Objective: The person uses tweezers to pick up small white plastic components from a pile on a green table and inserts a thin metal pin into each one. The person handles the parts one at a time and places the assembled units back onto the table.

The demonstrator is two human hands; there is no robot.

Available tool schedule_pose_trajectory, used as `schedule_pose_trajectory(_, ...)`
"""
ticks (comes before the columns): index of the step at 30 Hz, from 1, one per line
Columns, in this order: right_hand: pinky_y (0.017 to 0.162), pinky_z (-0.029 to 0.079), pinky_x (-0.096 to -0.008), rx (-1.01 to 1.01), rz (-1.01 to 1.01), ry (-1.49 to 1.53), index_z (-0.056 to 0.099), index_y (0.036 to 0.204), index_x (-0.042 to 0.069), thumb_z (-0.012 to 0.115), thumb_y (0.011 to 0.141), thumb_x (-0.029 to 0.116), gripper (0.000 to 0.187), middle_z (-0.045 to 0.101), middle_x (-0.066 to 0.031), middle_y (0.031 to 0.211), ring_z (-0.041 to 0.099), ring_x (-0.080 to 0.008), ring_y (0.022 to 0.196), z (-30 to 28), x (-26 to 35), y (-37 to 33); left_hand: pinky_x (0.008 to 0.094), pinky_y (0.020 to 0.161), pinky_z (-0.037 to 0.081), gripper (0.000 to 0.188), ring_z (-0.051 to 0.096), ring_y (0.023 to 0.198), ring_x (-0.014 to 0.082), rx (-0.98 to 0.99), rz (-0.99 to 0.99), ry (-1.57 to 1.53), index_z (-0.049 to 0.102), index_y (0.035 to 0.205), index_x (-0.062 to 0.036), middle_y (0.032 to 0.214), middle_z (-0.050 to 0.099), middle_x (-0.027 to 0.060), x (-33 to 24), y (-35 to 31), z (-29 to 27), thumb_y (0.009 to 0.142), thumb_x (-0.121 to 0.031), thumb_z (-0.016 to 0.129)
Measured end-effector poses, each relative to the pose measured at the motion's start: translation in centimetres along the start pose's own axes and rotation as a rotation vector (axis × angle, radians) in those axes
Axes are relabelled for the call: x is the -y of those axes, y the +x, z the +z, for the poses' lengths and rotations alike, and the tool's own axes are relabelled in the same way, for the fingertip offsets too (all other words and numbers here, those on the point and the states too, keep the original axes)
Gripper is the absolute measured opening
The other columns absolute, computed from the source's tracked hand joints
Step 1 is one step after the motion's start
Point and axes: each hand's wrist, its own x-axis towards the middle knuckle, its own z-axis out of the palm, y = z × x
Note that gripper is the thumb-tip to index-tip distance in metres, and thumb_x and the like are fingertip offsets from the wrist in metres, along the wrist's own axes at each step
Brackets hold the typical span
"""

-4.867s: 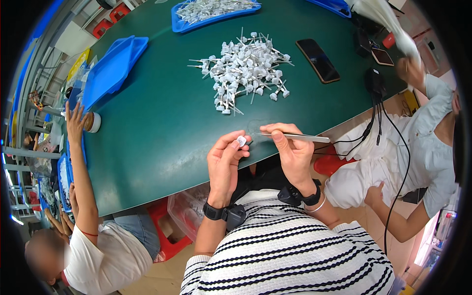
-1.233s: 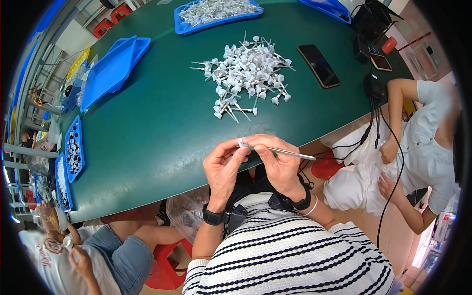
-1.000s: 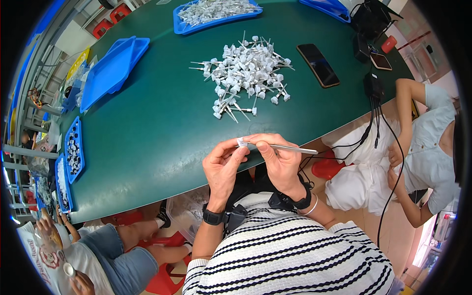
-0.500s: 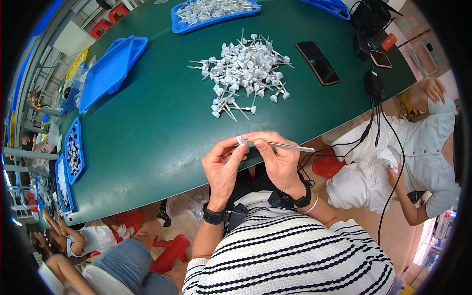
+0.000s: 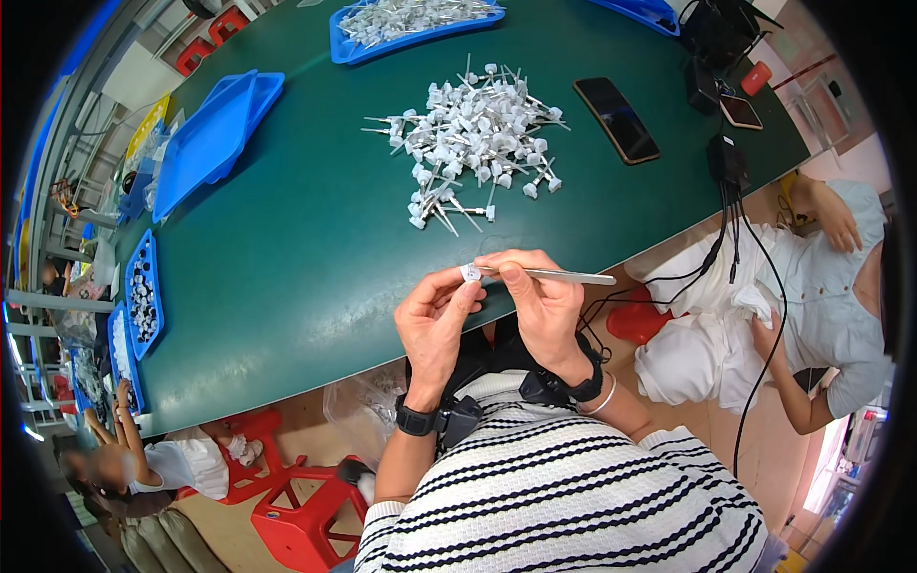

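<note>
Close to the table's near edge, my left hand (image 5: 432, 325) pinches a small white plastic part (image 5: 471, 273) between thumb and fingertips. My right hand (image 5: 546, 320) is closed round a pair of slim metal tweezers (image 5: 587, 278), held pen-like. The tips of the tweezers meet the white part, and the far end sticks out to the right. What the tips do there is too small to make out. Beyond both hands lies a loose pile of white plastic parts with thin metal stems (image 5: 478, 134).
The green table (image 5: 315, 258) carries a blue tray (image 5: 346, 55) of similar parts, stacked blue trays (image 5: 205, 143), a tray of black-and-white pieces (image 5: 143, 296) and a phone (image 5: 616, 119). Black cables (image 5: 731, 205) hang at the right edge. A co-worker sits right; red stools (image 5: 296, 516) stand left.
A seated person at the lower left has moved out of view, uncovering red stools. The right-hand co-worker's raised hand has come down. My hands have barely shifted; the white part has turned slightly.
</note>
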Motion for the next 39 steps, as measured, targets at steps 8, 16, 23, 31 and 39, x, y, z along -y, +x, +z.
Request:
schedule_pose_trajectory(8,0.076,0.054,-0.0280,0.005,-0.022,0.038,0.070,0.102,-0.003,0.061,0.099,0.014,0.019,0.073,-0.0114,0.098,0.068,-0.0158,0.086,-0.02,0.13,0.08,0.0267,0.071,0.057,0.018,0.069,0.085,0.0153,-0.026,0.009,0.029,0.067,0.110,0.0040,0.102,0.071,0.0110,0.17,-0.04,0.14,0.093,-0.005,0.066)
schedule_pose_trajectory(16,0.074,0.054,-0.0277,0.000,-0.018,0.015,0.070,0.101,-0.003,0.062,0.098,0.013,0.019,0.073,-0.0113,0.098,0.069,-0.0156,0.084,0.04,-0.08,0.08,0.0259,0.072,0.057,0.020,0.069,0.085,0.0151,-0.030,0.045,0.084,0.066,0.110,0.0038,0.100,0.071,0.0099,0.40,-0.13,0.10,0.092,-0.004,0.068)
schedule_pose_trajectory(23,0.073,0.054,-0.0272,-0.007,-0.011,0.028,0.070,0.101,-0.003,0.062,0.098,0.014,0.019,0.074,-0.0112,0.097,0.069,-0.0152,0.083,0.10,-0.23,-0.03,0.0257,0.072,0.057,0.020,0.070,0.086,0.0150,-0.027,0.051,0.100,0.067,0.110,0.0036,0.100,0.071,0.0095,0.33,-0.18,0.07,0.092,-0.004,0.069)
schedule_pose_trajectory(31,0.071,0.055,-0.0279,0.021,-0.055,-0.070,0.070,0.101,-0.004,0.062,0.098,0.013,0.019,0.074,-0.0112,0.094,0.069,-0.0154,0.081,-0.03,0.32,0.29,0.0254,0.072,0.057,0.020,0.069,0.086,0.0141,-0.027,0.059,0.112,0.067,0.110,0.0032,0.100,0.071,0.0088,0.49,-0.23,0.11,0.092,-0.005,0.069)
schedule_pose_trajectory(39,0.069,0.055,-0.0289,0.032,-0.080,-0.105,0.070,0.098,-0.004,0.062,0.098,0.011,0.017,0.073,-0.0116,0.093,0.069,-0.0166,0.079,0.04,0.31,0.49,0.0256,0.073,0.057,0.021,0.069,0.086,0.0138,-0.029,0.072,0.137,0.067,0.111,0.0031,0.100,0.071,0.0089,0.58,-0.23,0.08,0.092,-0.005,0.069)
